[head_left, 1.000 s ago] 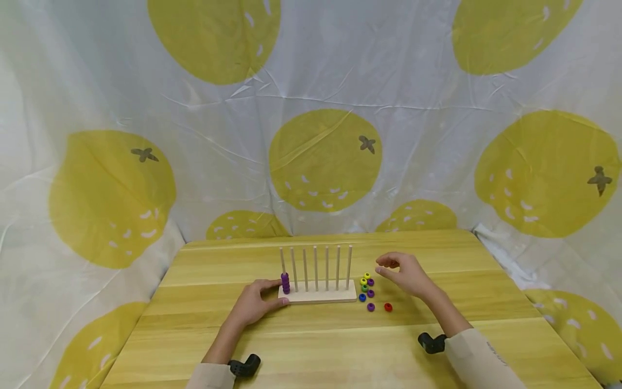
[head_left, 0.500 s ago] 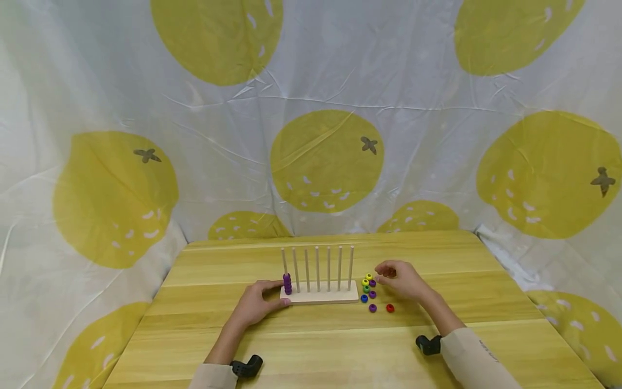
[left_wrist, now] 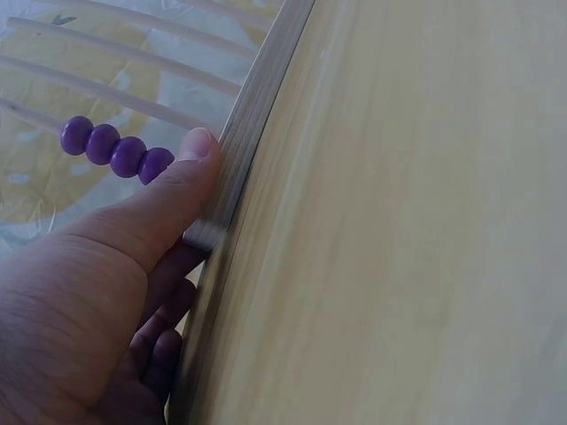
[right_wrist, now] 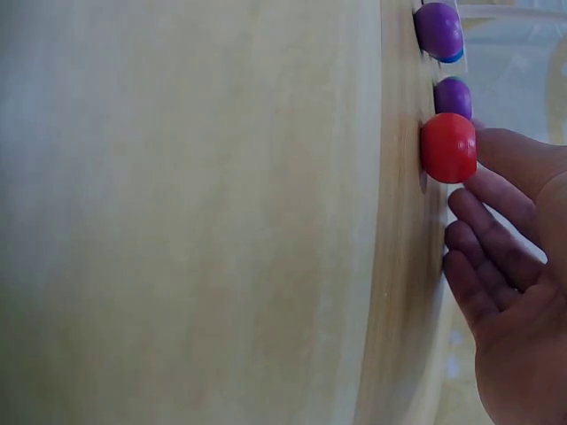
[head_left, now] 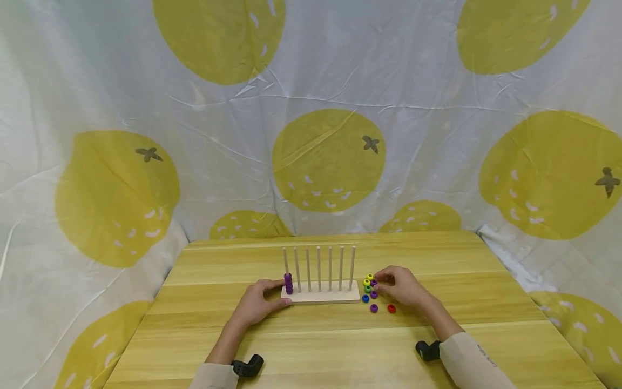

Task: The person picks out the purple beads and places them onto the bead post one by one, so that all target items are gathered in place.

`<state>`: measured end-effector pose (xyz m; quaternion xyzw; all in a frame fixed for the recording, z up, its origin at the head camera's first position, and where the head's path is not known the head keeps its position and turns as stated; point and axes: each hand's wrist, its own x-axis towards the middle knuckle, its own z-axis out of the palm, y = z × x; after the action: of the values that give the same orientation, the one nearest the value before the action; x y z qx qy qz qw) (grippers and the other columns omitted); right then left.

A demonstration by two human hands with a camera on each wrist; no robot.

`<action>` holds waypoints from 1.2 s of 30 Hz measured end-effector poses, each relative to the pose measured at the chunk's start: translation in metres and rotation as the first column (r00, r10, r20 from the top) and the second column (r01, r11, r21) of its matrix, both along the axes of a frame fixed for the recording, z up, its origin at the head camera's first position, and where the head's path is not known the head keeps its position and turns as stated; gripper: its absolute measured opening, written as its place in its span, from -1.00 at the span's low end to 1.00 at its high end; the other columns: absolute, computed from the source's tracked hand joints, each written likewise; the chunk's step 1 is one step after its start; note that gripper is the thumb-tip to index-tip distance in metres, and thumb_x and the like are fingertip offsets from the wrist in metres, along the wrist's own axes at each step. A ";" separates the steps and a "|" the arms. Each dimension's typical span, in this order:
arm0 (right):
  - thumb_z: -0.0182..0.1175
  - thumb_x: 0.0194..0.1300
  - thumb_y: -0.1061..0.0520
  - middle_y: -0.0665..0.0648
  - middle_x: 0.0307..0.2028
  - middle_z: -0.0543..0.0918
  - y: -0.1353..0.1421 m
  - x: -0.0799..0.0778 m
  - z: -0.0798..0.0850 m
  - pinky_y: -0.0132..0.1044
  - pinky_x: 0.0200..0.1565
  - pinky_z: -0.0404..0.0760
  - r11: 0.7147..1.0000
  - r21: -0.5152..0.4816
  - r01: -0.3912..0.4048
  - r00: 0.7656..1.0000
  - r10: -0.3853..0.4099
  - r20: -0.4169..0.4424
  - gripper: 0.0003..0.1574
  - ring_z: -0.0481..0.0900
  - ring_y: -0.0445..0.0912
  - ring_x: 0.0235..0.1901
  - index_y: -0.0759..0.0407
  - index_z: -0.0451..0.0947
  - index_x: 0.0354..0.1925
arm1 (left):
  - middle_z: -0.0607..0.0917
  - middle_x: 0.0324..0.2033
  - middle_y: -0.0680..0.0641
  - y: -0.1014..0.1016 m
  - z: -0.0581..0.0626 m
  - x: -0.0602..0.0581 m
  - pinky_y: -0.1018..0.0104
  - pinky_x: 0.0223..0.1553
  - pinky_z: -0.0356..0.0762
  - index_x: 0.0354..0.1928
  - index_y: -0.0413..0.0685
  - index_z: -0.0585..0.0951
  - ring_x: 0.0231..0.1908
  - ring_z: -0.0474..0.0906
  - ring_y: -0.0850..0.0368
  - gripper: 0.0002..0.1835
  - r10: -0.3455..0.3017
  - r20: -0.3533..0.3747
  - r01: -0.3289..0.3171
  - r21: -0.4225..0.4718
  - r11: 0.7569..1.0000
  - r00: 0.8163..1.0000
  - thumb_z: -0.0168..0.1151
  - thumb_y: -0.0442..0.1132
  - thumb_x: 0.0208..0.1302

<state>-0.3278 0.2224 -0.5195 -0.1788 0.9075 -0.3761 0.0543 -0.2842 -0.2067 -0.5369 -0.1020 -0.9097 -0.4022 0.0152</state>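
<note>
My left hand (head_left: 256,305) grips the left end of a wooden peg stand (head_left: 323,297), thumb on the front edge and fingers behind. Several purple beads (left_wrist: 104,143) are stacked on the stand's leftmost peg. To the right of the stand, my right hand (head_left: 400,286) is down at the loose beads. Its thumb and forefinger tips lie on either side of a purple bead (head_left: 373,282); I cannot tell whether they pinch it. In the right wrist view a red bead (right_wrist: 449,148) partly hides the fingertips, and the other fingers are loosely bent near the tabletop.
Around the right hand lie yellow beads (head_left: 370,276), a green bead (head_left: 367,289), a blue bead (head_left: 365,298) and more purple beads (head_left: 373,308). The stand's other pegs (head_left: 318,270) rise bare. A lemon-print cloth (head_left: 328,162) hangs behind the wooden table (head_left: 311,346).
My right hand has come down and slightly left, from above the table to the purple bead among the loose beads. The left hand keeps its hold on the stand.
</note>
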 end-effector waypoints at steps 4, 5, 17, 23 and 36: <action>0.39 0.37 0.07 -0.02 -0.12 0.71 -0.002 -0.001 -0.001 -0.17 0.06 0.62 1.000 0.018 0.012 1.000 -0.012 0.004 -0.76 0.60 -0.14 -0.09 0.08 0.75 -0.03 | 0.73 0.15 -0.01 0.000 0.001 0.000 -0.15 0.36 0.46 0.21 0.17 0.71 0.28 0.55 -0.11 -0.34 -0.001 0.002 0.001 0.000 1.000 1.000 0.57 0.22 0.07; 0.39 0.37 0.08 -0.02 -0.12 0.71 -0.002 -0.001 -0.002 -0.15 0.07 0.62 1.000 0.015 0.012 1.000 -0.012 0.004 -0.78 0.60 -0.14 -0.09 0.07 0.76 -0.04 | 0.73 0.15 -0.01 0.000 0.001 0.001 -0.14 0.36 0.46 0.22 0.17 0.71 0.28 0.56 -0.11 -0.34 -0.001 0.003 0.001 0.000 1.000 1.000 0.57 0.21 0.07; 0.39 0.37 0.13 -0.03 -0.17 0.71 -0.005 -0.003 -0.003 -0.23 0.01 0.65 1.000 0.021 0.001 0.999 -0.001 -0.036 -0.87 0.62 -0.16 -0.12 0.07 0.78 -0.13 | 0.73 0.15 -0.02 0.000 0.002 0.001 -0.13 0.36 0.47 0.22 0.16 0.71 0.28 0.56 -0.11 -0.34 0.003 -0.001 -0.003 -0.001 1.000 1.000 0.58 0.21 0.06; 0.38 0.38 0.11 -0.06 -0.18 0.74 -0.004 -0.003 -0.003 -0.14 0.07 0.65 1.000 0.015 0.027 1.000 -0.027 -0.017 -0.87 0.63 -0.15 -0.10 0.05 0.77 -0.12 | 0.73 0.15 -0.01 0.000 0.002 0.001 -0.13 0.35 0.47 0.21 0.18 0.72 0.28 0.56 -0.10 -0.34 0.001 -0.001 -0.001 -0.008 1.000 1.000 0.58 0.21 0.06; 0.36 0.39 0.10 -0.03 -0.18 0.75 -0.002 0.001 0.016 -0.11 0.06 0.68 1.000 -0.004 0.021 0.998 -0.021 -0.060 -0.87 0.66 -0.10 -0.10 0.08 0.75 -0.13 | 0.74 0.15 -0.02 -0.001 0.003 0.001 -0.15 0.36 0.46 0.20 0.15 0.72 0.29 0.56 -0.12 -0.35 -0.012 -0.006 0.012 -0.004 1.000 1.000 0.57 0.21 0.07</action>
<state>-0.3271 0.2199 -0.5030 -0.1806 0.9099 -0.3727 0.0228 -0.2827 -0.2076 -0.5342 -0.1088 -0.9099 -0.4001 0.0155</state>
